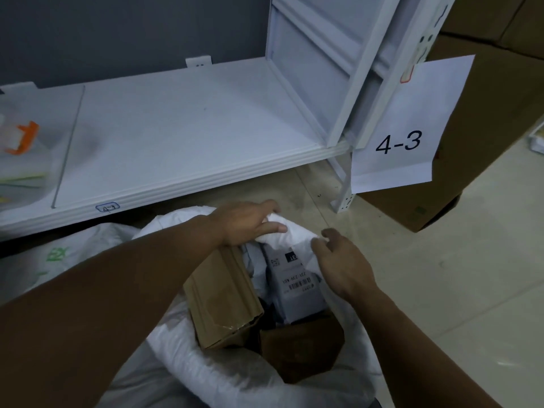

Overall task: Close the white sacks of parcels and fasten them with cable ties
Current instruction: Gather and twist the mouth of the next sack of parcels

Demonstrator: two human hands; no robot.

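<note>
From the head camera we look down into a white sack [235, 375] that stands on the tiled floor [456, 275], just in front of a low white metal shelf [182, 128]. The sack's mouth is open. Inside we see a long brown cardboard box [223, 295] leaning on its end, a smooth grey plastic parcel [294, 284] with a printed label beside it, and a second brown box [303, 348] lower down. The sack is made of woven, crinkly cloth and its rim is rolled and bunched.

The left hand [247, 222] is at the far rim, and its fingers curl over a bunch of the white cloth. The right hand [341, 260] is at the right side of the rim. Its fingers seem to pinch the cloth, though that part is a bit blurry.

A paper sign [403, 134] reading "4-3" hangs on the shelf post. A big cardboard carton [485, 128] stands on the right. Another white sack with green print [59, 254] lies on the left.
</note>
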